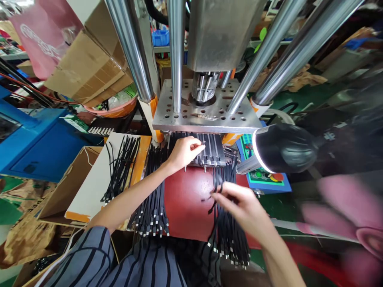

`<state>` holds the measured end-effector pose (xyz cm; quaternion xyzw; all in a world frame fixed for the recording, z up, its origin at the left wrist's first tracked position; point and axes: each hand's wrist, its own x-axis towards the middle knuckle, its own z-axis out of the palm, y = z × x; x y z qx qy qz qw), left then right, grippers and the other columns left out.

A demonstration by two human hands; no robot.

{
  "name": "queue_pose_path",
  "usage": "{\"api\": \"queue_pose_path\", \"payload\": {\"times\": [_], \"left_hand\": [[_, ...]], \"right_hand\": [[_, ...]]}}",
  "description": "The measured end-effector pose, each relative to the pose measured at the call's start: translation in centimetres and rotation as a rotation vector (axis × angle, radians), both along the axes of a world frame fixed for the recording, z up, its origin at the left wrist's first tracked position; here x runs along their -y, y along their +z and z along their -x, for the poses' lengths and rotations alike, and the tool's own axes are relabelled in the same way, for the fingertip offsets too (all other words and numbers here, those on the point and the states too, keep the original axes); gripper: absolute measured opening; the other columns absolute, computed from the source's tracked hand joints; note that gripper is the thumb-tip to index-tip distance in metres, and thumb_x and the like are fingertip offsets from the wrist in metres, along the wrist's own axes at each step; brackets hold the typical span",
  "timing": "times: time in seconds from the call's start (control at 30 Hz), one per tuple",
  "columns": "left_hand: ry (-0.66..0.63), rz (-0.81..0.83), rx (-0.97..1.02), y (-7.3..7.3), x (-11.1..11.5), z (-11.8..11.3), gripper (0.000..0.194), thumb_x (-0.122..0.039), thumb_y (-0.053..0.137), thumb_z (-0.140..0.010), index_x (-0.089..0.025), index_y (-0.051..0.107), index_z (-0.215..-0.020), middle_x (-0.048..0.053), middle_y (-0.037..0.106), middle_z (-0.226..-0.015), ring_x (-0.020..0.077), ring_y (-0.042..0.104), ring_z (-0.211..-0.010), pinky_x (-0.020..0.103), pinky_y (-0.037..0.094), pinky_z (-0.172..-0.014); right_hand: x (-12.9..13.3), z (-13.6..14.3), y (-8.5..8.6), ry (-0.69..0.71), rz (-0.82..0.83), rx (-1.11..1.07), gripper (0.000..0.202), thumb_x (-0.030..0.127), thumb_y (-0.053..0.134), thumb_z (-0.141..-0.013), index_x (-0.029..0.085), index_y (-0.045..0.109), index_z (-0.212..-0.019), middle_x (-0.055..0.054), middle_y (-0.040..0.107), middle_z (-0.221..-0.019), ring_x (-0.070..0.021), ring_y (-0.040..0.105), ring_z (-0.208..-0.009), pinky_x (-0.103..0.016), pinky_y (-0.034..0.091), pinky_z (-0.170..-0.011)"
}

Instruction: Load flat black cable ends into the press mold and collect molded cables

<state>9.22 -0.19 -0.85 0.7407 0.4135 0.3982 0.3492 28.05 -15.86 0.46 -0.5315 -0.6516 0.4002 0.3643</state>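
My left hand (184, 153) reaches over the slotted metal fixture (216, 150) under the press plate. Its thumb and index finger are pinched together; whatever small piece is between them is too tiny to make out. My right hand (239, 201) is closed in a pinch on a thin black cable (212, 208), beside the right-hand bundle of black cables (229, 229). A second bundle of black cables (155, 203), with pale metal plug ends, hangs at the left of the red work surface (186, 203). More black cables (124, 167) lie on a white board (89, 191).
Above the fixture sits the steel press plate (206, 119) with its upright rods. A black lamp (281, 148) and a blue control box (267, 181) stand at the right. Further right is a pink fan (353, 199). Cardboard boxes (89, 67) and a blue machine (44, 143) are at the left.
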Motion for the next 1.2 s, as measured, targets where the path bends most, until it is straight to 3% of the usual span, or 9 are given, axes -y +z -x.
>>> {"api": "queue_pose_path", "payload": {"times": [0.1, 0.2, 0.27, 0.37, 0.5, 0.63, 0.83, 1.07, 1.2], "left_hand": [[0.098, 0.001, -0.042, -1.1, -2.0, -1.0, 0.017, -0.025, 0.067, -0.092, -0.014, 0.069, -0.079, 0.001, 0.066, -0.068, 0.0134, 0.064, -0.062, 0.025, 0.051, -0.065], [0.16, 0.019, -0.021, -1.2, -1.5, -0.6, 0.02, -0.027, 0.063, -0.096, -0.012, 0.069, -0.106, 0.008, 0.075, -0.086, 0.0165, 0.072, -0.07, 0.028, 0.058, -0.068], [0.083, -0.03, -0.035, -1.1, -0.1, 0.6, 0.033, -0.028, 0.06, -0.098, -0.013, 0.063, -0.127, 0.014, 0.075, -0.113, 0.0188, 0.076, -0.088, 0.032, 0.063, -0.078], [-0.191, -0.226, -0.235, -0.9, 2.2, 2.9, 0.046, -0.025, 0.059, -0.099, -0.017, 0.052, -0.144, 0.016, 0.063, -0.141, 0.0247, 0.068, -0.125, 0.045, 0.058, -0.108], [-0.377, -0.437, -0.521, -0.9, 3.3, 4.3, 0.039, -0.023, 0.059, -0.099, -0.015, 0.059, -0.137, 0.017, 0.056, -0.152, 0.0311, 0.043, -0.151, 0.054, 0.044, -0.122], [-0.345, -0.492, -0.5, -1.7, 2.7, 3.7, 0.033, -0.021, 0.054, -0.102, -0.013, 0.064, -0.133, 0.017, 0.063, -0.145, 0.0292, 0.053, -0.144, 0.053, 0.048, -0.12], [-0.165, -0.506, -0.395, -3.6, 2.4, 2.2, 0.027, -0.027, 0.053, -0.106, -0.015, 0.075, -0.117, 0.012, 0.077, -0.124, 0.0259, 0.07, -0.126, 0.046, 0.057, -0.112], [-0.224, -0.538, -0.472, -3.2, 2.7, 2.4, 0.028, -0.023, 0.056, -0.102, -0.013, 0.071, -0.123, 0.017, 0.072, -0.134, 0.0292, 0.064, -0.133, 0.05, 0.053, -0.114], [-0.275, -0.599, -0.663, -2.5, 3.5, 2.5, 0.047, -0.034, 0.064, -0.099, -0.008, 0.06, -0.137, 0.025, 0.058, -0.148, 0.0364, 0.05, -0.145, 0.056, 0.041, -0.122]], "right_hand": [[-6.6, -1.6, 1.6, 0.042, -0.03, 0.01, 0.048, 0.057, 0.07, -0.089, 0.022, 0.054, -0.06, 0.001, 0.051, -0.061, -0.0141, 0.042, -0.059, -0.03, 0.034, -0.057], [-12.2, -1.2, 1.1, 0.058, -0.014, -0.043, 0.057, 0.068, 0.069, -0.084, 0.022, 0.049, -0.058, 0.004, 0.044, -0.055, -0.0116, 0.035, -0.055, -0.029, 0.029, -0.054], [-14.9, -0.5, 0.1, 0.093, -0.037, -0.022, 0.06, 0.073, 0.065, -0.084, 0.022, 0.047, -0.057, 0.004, 0.044, -0.055, -0.0113, 0.035, -0.055, -0.029, 0.029, -0.054], [-17.4, 0.2, -1.4, 0.111, -0.092, 0.023, 0.06, 0.073, 0.065, -0.083, 0.022, 0.049, -0.057, 0.003, 0.046, -0.058, -0.012, 0.038, -0.058, -0.029, 0.032, -0.057], [-18.7, 0.2, -2.6, 0.086, -0.107, 0.029, 0.054, 0.069, 0.065, -0.085, 0.022, 0.052, -0.062, 0.003, 0.049, -0.059, -0.0127, 0.039, -0.057, -0.029, 0.033, -0.058], [-18.7, -0.1, -2.9, 0.055, -0.099, 0.032, 0.05, 0.067, 0.065, -0.087, 0.022, 0.057, -0.067, 0.003, 0.051, -0.057, -0.0128, 0.042, -0.053, -0.03, 0.034, -0.057], [-18.2, -0.4, -2.8, 0.035, -0.092, 0.004, 0.046, 0.065, 0.064, -0.088, 0.022, 0.061, -0.075, 0.002, 0.057, -0.059, -0.0124, 0.043, -0.046, -0.031, 0.038, -0.054], [-18.2, -0.3, -2.6, 0.044, -0.119, 0.003, 0.045, 0.062, 0.067, -0.087, 0.023, 0.055, -0.066, -0.004, 0.066, -0.068, -0.0171, 0.055, -0.058, -0.032, 0.043, -0.062], [-18.1, -0.4, -2.5, 0.046, -0.137, 0.006, 0.037, 0.055, 0.068, -0.086, 0.022, 0.06, -0.071, -0.003, 0.065, -0.069, -0.0166, 0.053, -0.058, -0.032, 0.043, -0.064]]}}
